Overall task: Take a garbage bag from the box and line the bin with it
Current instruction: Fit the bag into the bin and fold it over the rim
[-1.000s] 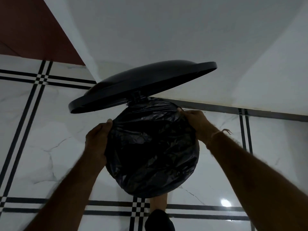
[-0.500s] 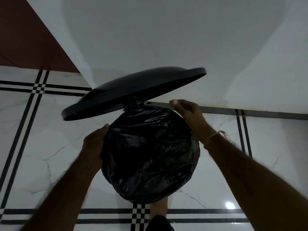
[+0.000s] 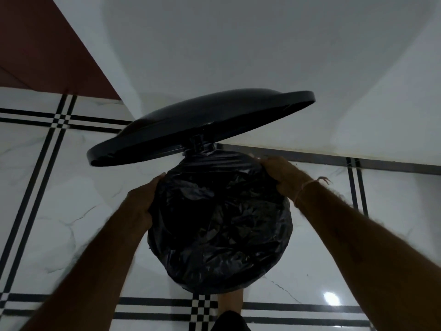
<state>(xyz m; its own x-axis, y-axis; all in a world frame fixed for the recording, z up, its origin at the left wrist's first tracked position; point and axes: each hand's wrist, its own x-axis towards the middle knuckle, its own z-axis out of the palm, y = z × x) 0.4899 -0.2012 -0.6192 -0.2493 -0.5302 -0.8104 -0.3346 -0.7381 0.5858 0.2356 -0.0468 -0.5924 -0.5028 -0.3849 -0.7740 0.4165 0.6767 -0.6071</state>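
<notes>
a round bin is seen from above, its mouth and rim wholly covered by a black bag (image 3: 219, 225) of thin, crinkled, faintly glossy plastic, creased into many small folds and sagging darkly inward at the middle. a smooth, shallow-domed black lid (image 3: 202, 125) is tilted up behind it on a hinge at the far rim, its right edge raised higher than its left. the floor (image 3: 47, 211) is laid with glossy white marble-like tiles, veined in grey and bordered by paired black lines with small checkered crossings; a plain white wall (image 3: 238, 56) rises behind. both forearms are stretched forward and down from the lower corners. the left hand (image 3: 140, 201) is curled over the bag's left edge, fingers closed on the plastic at the rim. the right hand (image 3: 279, 173) is closed over the far right edge, knuckles up, pinching the plastic there; a thin thread (image 3: 307, 185) is tied at its wrist. the bag lies between the hands, touched by both. a foot (image 3: 230, 304) is seen just below the bin.
</notes>
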